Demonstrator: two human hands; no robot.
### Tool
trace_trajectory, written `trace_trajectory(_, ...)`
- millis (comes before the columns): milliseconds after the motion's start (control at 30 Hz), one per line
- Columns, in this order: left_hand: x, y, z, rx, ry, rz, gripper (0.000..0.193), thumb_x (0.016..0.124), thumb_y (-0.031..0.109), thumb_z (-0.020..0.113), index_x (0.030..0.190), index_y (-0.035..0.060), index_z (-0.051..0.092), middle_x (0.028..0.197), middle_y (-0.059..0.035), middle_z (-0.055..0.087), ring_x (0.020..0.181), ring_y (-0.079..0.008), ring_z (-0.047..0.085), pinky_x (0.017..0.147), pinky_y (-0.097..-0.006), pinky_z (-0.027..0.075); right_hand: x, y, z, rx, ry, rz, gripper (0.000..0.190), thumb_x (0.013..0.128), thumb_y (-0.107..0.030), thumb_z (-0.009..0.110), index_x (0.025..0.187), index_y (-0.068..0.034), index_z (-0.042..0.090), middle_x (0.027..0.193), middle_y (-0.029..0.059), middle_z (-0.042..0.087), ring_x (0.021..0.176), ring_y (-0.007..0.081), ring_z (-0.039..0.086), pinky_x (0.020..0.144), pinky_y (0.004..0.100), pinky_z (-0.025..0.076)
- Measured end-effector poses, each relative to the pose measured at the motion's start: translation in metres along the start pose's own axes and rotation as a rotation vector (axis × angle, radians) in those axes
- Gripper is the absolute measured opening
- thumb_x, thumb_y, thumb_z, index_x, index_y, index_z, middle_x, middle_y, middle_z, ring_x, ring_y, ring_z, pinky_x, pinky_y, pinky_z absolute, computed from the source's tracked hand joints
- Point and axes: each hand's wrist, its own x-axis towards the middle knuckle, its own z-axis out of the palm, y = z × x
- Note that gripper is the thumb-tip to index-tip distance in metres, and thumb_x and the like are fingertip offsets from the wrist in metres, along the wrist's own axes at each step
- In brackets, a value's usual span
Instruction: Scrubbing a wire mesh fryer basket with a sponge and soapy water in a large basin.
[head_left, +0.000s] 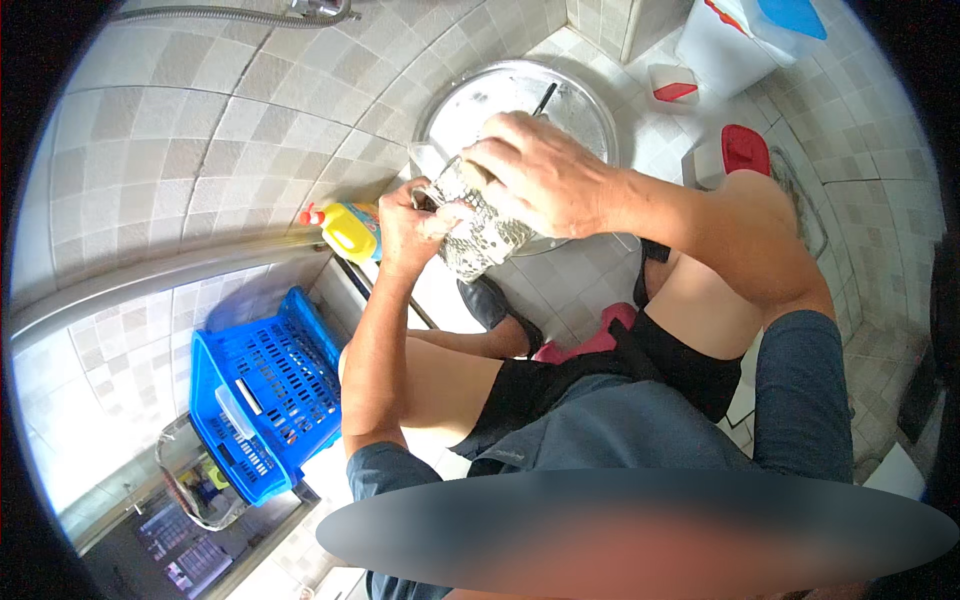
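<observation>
A patterned, scaly-looking piece (484, 238), perhaps a fabric or skin item, is held between both hands above the floor. My left hand (414, 229) grips its left edge, thumb on the patterned face and fingers around a curled rim. My right hand (536, 169) lies across its upper right part with bent fingers; what the fingertips touch is partly hidden. Behind the hands a large round metal basin (480, 94) stands on the tiles. A dark thin handle (550, 97) shows inside the basin, its lower end hidden by the right hand.
A yellow plastic bottle (351, 234) with a red cap stands left of my left hand. A blue plastic basket (277, 375) is at the lower left. White containers (720, 49) and a red-lidded box (744, 150) are at the right. Tiled walls curve around.
</observation>
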Motion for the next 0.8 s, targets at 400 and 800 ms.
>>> trace_trajectory(400, 0.001, 0.008, -0.004, 0.214, 0.014, 0.129, 0.061, 0.064, 0.05, 0.091, 0.083, -0.0031, 0.067, 0.064, -0.0065, 0.066, 0.061, -0.0098, 0.06, 0.057, -0.0295, 0.05, -0.005, 0.037, -0.005, 0.188, 0.104, 0.222, 0.019, 0.09, -0.012, 0.061, 0.103, -0.002, 0.052, 0.097, 0.0195, 0.061, 0.089, 0.0397, 0.065, 0.074, 0.045, 0.054)
trace_trajectory(800, 0.0, 0.003, 0.003, 0.165, 0.065, 0.092, 0.062, 0.064, 0.054, 0.09, 0.079, -0.0024, 0.069, 0.061, -0.0055, 0.064, 0.057, -0.009, 0.055, 0.054, -0.0298, 0.048, -0.007, 0.037, 0.004, -0.001, 0.071, -0.138, 0.018, 0.085, -0.01, 0.059, 0.102, -0.005, 0.061, 0.096, 0.0099, 0.053, 0.089, 0.0277, 0.062, 0.076, 0.0397, 0.055)
